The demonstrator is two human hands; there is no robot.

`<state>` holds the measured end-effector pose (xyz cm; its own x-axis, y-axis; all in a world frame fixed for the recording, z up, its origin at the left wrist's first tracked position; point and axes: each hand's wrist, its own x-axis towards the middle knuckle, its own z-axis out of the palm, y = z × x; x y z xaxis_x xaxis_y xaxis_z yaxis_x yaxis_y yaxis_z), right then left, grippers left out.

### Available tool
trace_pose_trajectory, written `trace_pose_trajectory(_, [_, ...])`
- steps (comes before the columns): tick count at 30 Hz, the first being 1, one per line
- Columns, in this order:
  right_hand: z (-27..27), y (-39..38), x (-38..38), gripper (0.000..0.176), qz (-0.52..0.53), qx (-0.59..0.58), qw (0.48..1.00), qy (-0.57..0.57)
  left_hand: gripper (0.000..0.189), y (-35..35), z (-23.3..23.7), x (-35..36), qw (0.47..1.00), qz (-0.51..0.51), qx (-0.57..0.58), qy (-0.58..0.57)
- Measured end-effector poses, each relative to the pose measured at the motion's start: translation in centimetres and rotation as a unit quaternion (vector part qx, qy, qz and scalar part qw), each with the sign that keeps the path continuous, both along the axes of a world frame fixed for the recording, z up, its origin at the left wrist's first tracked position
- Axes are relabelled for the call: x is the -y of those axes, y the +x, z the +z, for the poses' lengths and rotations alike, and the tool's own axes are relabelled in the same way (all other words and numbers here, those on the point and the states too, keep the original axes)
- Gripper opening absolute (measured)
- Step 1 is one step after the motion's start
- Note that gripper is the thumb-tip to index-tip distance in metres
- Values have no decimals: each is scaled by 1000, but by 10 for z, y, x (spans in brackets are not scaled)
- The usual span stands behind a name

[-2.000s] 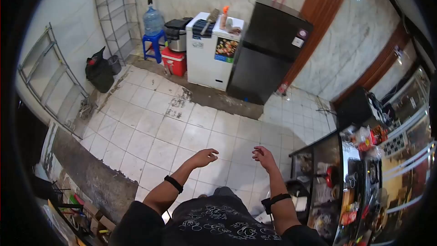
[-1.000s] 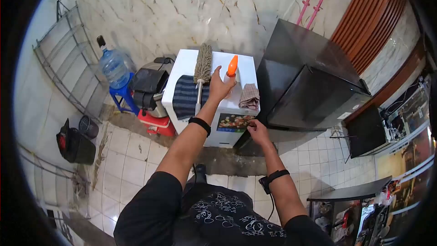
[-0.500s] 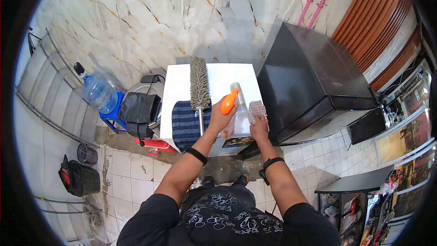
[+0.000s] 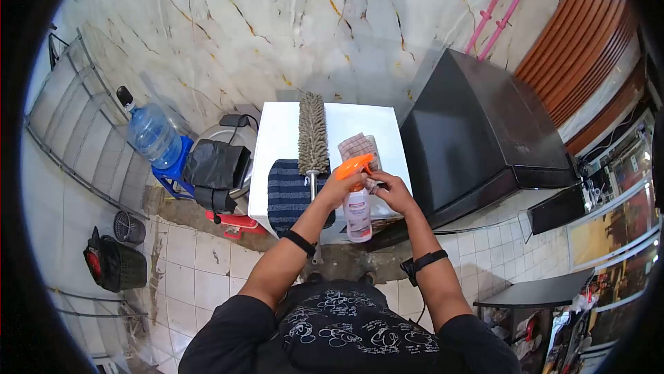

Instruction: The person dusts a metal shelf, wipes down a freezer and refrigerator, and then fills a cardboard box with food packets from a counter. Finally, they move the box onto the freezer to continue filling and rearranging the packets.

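My left hand is closed round the neck of a spray bottle, just under its orange trigger head. The clear bottle with a pale label points its base toward me over the front edge of a white cabinet top. A pinkish checked cloth is in my right hand, whose fingers are closed close beside the trigger head. Part of the cloth lies behind the orange head. To the left, a grey fluffy duster with a metal handle rests across a dark striped cloth.
A tall black cabinet stands close on the right. On the left are a black bag and a large water bottle on a blue stool. The marbled wall rises behind. A black basket sits on the tiled floor.
The spray bottle has turned so its labelled body shows below my left hand. My right hand has brought the checked cloth left, next to the trigger head. The view has shifted slightly.
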<state>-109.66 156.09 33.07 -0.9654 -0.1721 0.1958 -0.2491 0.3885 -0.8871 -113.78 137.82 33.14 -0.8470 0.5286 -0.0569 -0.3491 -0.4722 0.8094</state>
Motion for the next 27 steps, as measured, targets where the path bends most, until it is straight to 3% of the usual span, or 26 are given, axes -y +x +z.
trace_pose_trajectory(1, [-12,-3,-6,37,18,85,991,-101,34,-2,-8,10,999,-8,-20,-40])
trace_pose_trajectory(2, [-14,-6,-6,33,-20,91,989,-114,33,1,-9,16,997,23,-48,-55])
trace_pose_trajectory(3, [-16,-8,-7,26,-120,68,990,26,31,5,-11,21,993,53,-74,-71])
trace_pose_trajectory(5, [-25,-13,-4,26,-246,-6,948,203,29,12,-11,31,993,69,-57,-80])
trace_pose_trajectory(7, [-35,-20,0,59,-282,45,918,275,28,17,-8,40,991,86,-46,-91])
trace_pose_trajectory(10, [-55,-32,8,83,-273,80,900,329,27,29,-13,38,988,115,-38,-96])
trace_pose_trajectory(13, [-65,-39,9,80,-254,136,925,248,21,47,-5,28,984,174,20,-44])
trace_pose_trajectory(14, [-65,-39,12,76,-269,102,930,229,21,50,-6,27,980,183,15,-78])
trace_pose_trajectory(17, [-57,-34,21,66,-296,117,947,36,23,53,-13,26,967,248,44,-41])
trace_pose_trajectory(21, [-35,1,51,67,-184,-12,975,-126,22,42,-13,31,948,310,71,-4])
trace_pose_trajectory(23, [-15,20,71,71,-122,-69,985,-104,25,35,-14,40,951,305,58,-15])
trace_pose_trajectory(25, [16,36,87,72,-93,-47,994,-43,31,34,-5,46,951,299,74,38])
trace_pose_trajectory(26, [30,40,92,66,-96,-96,990,41,36,37,8,44,945,324,35,36])
trace_pose_trajectory(27, [36,39,94,66,-101,-95,990,39,36,39,12,47,947,319,35,34])
